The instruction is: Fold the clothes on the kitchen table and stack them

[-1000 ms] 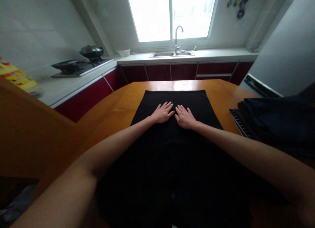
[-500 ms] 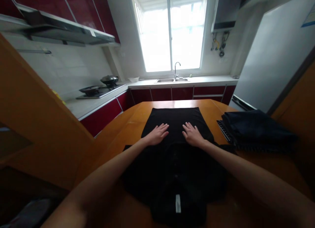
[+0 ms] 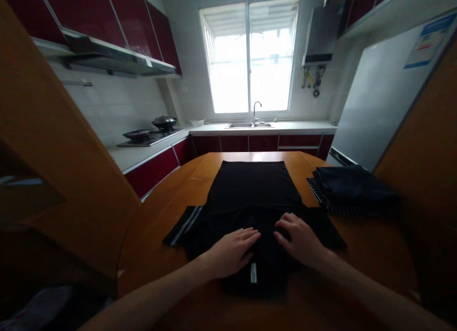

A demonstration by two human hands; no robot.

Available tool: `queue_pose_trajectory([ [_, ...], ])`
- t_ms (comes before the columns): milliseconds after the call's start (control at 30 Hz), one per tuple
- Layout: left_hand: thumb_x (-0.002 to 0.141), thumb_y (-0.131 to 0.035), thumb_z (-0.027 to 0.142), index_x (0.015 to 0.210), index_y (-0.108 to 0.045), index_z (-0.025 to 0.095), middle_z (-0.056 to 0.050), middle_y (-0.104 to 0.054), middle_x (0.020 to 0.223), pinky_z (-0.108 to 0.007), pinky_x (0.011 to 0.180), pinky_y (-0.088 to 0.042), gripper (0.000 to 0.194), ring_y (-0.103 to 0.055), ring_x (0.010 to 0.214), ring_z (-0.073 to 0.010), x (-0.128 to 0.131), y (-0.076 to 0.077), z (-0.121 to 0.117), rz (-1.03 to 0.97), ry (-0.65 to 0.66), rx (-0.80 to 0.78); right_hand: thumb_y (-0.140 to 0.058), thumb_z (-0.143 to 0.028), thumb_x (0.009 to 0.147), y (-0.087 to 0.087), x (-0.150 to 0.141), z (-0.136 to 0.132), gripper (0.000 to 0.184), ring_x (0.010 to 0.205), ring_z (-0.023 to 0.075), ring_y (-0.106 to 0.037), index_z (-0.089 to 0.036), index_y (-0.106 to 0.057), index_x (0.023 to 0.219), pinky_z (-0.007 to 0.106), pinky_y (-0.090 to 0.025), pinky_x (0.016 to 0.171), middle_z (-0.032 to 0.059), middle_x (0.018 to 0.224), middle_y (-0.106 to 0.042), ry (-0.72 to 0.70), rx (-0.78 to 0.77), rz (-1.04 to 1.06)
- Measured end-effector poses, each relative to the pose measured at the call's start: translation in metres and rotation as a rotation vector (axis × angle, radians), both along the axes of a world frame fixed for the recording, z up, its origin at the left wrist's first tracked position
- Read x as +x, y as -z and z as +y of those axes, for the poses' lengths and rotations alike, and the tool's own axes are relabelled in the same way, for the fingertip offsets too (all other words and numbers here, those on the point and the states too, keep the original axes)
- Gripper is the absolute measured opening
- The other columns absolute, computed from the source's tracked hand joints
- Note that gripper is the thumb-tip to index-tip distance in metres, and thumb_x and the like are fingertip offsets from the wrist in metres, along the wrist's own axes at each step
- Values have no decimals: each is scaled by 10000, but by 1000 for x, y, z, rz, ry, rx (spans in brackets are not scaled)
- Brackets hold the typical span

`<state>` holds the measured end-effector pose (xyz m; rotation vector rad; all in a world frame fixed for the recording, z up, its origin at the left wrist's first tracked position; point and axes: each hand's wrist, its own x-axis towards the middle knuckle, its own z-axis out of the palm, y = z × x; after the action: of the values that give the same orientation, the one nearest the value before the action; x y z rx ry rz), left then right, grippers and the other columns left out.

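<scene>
A black short-sleeved shirt (image 3: 253, 185) lies spread on the wooden table (image 3: 193, 181), its collar toward me and its hem at the far side. White stripes cross its left sleeve, and a pale label shows inside the collar. My left hand (image 3: 233, 251) is over the upper front of the shirt, left of the middle, fingers stretched out. Over the right side of the chest is my right hand (image 3: 300, 238), its fingers slightly bent and apart. Neither hand holds anything; whether the fingertips press the cloth is hard to tell.
A pile of folded dark clothes (image 3: 353, 190) lies at the table's right side. Beyond the table are a counter with a sink (image 3: 250, 125), a stove (image 3: 150, 138) with two pans at the left, and a fridge (image 3: 378, 93) at the right.
Both hands have drawn back from near the shirt's far part toward its collar. The view has tilted up, bringing the sleeves and upper cabinets into sight. The shirt stays spread out.
</scene>
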<state>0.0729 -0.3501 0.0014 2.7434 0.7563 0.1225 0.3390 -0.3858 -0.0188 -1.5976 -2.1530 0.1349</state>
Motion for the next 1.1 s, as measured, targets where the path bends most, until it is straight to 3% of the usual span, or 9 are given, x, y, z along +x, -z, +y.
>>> queue_pose_trajectory([
  [100, 869, -541, 114, 1469, -508, 136, -162, -534, 1471, -418, 1135, -431, 601, -501, 1367, -292, 2, 2, -14, 94, -220, 74, -645, -393, 883, -4, -36, -35, 255, 1011, 252, -628, -213, -686, 1059, 372, -485, 901, 85, 1086, -667, -24, -120, 2],
  [200, 808, -515, 44, 1366, -607, 163, -141, -620, 1299, -386, 1024, -507, 578, -616, 1189, -282, 0, -2, -20, 156, -306, 97, -567, -189, 873, -6, -53, -46, 184, 971, 233, -651, -187, -672, 1024, 337, -482, 869, 80, 1032, -682, -16, -216, -60],
  [367, 812, -485, 55, 1201, -692, 228, -64, -651, 1089, -266, 858, -533, 473, -681, 958, -196, -15, -16, -25, 69, -226, -56, -448, -19, 837, -15, -49, -49, 294, 930, 193, -665, -165, -666, 969, 274, -473, 821, 76, 999, -693, -62, -262, -95],
  [533, 859, -536, 163, 1091, -732, 257, -43, -665, 1040, -244, 789, -511, 318, -679, 888, -188, -29, -25, -35, 96, -105, -212, -522, -84, 831, -20, -45, -63, 211, 860, 170, -667, -195, -698, 873, 248, -461, 757, 42, 949, -701, -213, -371, -42],
  [633, 912, -586, 328, 1215, -709, 268, -56, -670, 1091, -270, 784, -520, 333, -684, 876, -208, -41, -31, -33, 105, -51, -312, -586, -197, 864, -21, -36, -64, 139, 760, 158, -653, -219, -723, 870, 242, -449, 660, 22, 897, -705, -267, -463, 51],
  [733, 972, -533, 377, 1351, -638, 281, -60, -650, 1179, -269, 817, -537, 405, -679, 910, -187, -68, -33, -19, 6, -82, -369, -514, -275, 938, -19, -5, -56, 217, 756, 171, -651, -224, -722, 902, 270, -478, 673, 34, 894, -709, -158, -369, 176],
  [800, 984, -503, 323, 1365, -626, 285, -61, -644, 1215, -287, 907, -539, 402, -664, 1010, -189, -99, -30, -7, -104, -163, -294, -467, -272, 946, -12, 30, -48, 256, 823, 204, -664, -217, -716, 927, 319, -509, 752, 65, 936, -711, 8, -213, 190],
  [933, 902, -558, 212, 1357, -637, 293, -78, -592, 1382, -383, 1063, -497, 470, -600, 1226, -252, -176, -12, 16, -178, -272, -33, -460, -184, 864, 25, 113, -47, 302, 946, 261, -672, -182, -719, 1019, 403, -520, 882, 131, 1048, -692, 387, 29, 58],
  [1100, 869, -605, 290, 1269, -697, 264, -80, -664, 1275, -361, 1020, -530, 412, -650, 1146, -259, -226, 14, 31, -154, -376, 157, -572, -259, 820, 66, 161, -65, 383, 977, 290, -671, -188, -699, 1173, 403, -543, 846, 138, 1097, -686, 491, 25, -82],
])
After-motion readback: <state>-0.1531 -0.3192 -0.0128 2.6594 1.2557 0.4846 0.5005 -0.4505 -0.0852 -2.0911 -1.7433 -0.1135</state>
